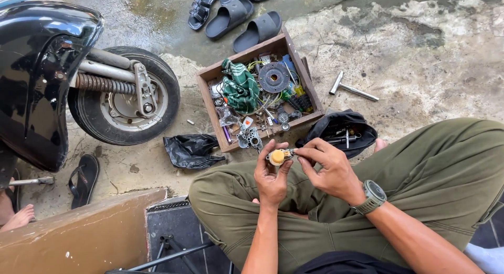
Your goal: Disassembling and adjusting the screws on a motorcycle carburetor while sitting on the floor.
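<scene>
Both hands meet over the lap: the left hand [270, 180] pinches a small yellow-capped part [277, 157] from below, the right hand [329, 169] nips its metal end from the right. The part's long axis runs roughly left to right, just short of the wooden parts box [210, 79]; it may be a switch, hard to say.

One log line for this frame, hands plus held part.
left hand: holds small yellow-capped part | right hand: fingers on same part | wooden parts box: ahead on ground
</scene>
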